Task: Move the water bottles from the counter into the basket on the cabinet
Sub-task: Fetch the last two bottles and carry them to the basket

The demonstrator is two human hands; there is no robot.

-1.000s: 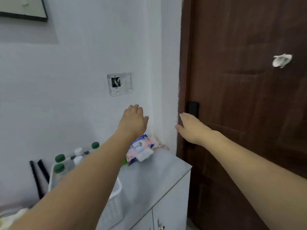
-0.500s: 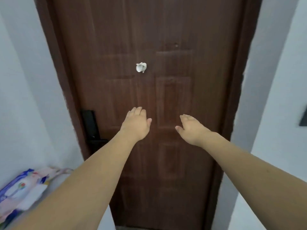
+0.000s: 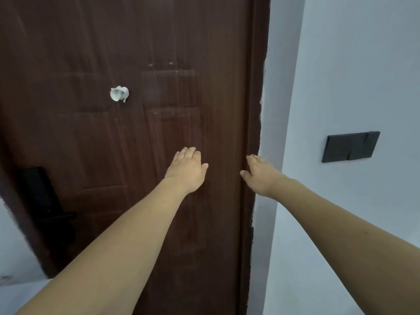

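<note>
No water bottle, basket or counter is in view at this moment. My left hand (image 3: pixel 186 170) is stretched out in front of me at mid frame, palm down, fingers extended, holding nothing. My right hand (image 3: pixel 261 175) is stretched out beside it, a little to the right, also flat and empty. Both hands hover in front of a dark brown door (image 3: pixel 136 133).
The door carries a black lock handle (image 3: pixel 48 208) at the lower left and a small white object (image 3: pixel 119 93) higher up. White wall (image 3: pixel 352 76) stands to the right with a black switch plate (image 3: pixel 351 146). A strip of white cabinet top (image 3: pixel 13 289) shows at the bottom left.
The view has swung to the right: the cabinet, basket with bottles and wipes packet have left the frame, and the door now fills the left side. Both hands stay outstretched and empty.
</note>
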